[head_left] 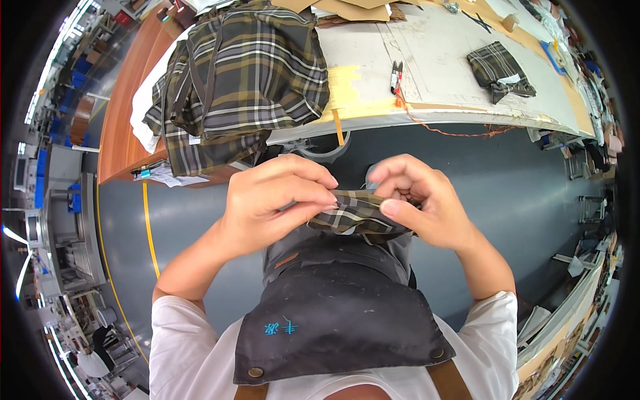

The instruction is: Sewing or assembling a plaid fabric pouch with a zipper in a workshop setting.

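Observation:
A small piece of plaid fabric [360, 212], dark with olive and white lines, is held up in front of my dark apron. My left hand [277, 200] pinches its left end between thumb and fingertips. At the other end, my right hand [423, 200] grips the fabric's edge, thumb on the near side and fingers curled behind. Part of the fabric is hidden behind the right thumb and fingers. A large heap of matching plaid fabric [260, 67] lies on the table at the far left, one part hanging over the edge.
On the pale worktable [440, 50] lie red-and-black thread snips [397, 79] tied to an orange cord [453, 133]. A folded plaid piece [500, 70] rests at the far right. Cardboard pieces [350, 9] lie at the back. A wooden cabinet [123, 107] stands at left.

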Action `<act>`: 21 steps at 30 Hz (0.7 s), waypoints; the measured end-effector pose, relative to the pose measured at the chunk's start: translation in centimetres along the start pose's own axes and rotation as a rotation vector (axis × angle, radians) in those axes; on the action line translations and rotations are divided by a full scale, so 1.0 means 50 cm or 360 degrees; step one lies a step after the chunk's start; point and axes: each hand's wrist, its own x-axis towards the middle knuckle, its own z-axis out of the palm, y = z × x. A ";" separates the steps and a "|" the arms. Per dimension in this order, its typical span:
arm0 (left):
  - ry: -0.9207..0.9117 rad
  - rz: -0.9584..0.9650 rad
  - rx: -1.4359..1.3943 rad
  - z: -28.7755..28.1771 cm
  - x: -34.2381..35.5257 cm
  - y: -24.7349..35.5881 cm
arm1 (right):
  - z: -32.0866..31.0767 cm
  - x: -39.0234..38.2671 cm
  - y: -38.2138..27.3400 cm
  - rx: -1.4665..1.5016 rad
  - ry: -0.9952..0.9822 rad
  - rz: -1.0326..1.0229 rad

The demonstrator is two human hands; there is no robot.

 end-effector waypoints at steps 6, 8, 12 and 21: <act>-0.0046 0.0330 0.0165 0.004 0.000 0.001 | 0.004 0.005 -0.003 -0.0077 -0.0182 0.0279; -0.0005 0.0132 -0.0030 0.001 0.009 0.006 | 0.010 0.004 -0.002 -0.0147 -0.0127 0.0163; -0.0036 -0.0643 -0.0684 0.000 0.015 0.024 | 0.019 0.001 0.002 -0.0320 -0.0038 0.0025; -0.0383 -0.0758 -0.0472 -0.005 0.012 0.013 | 0.009 -0.001 -0.007 -0.0428 -0.0138 0.0013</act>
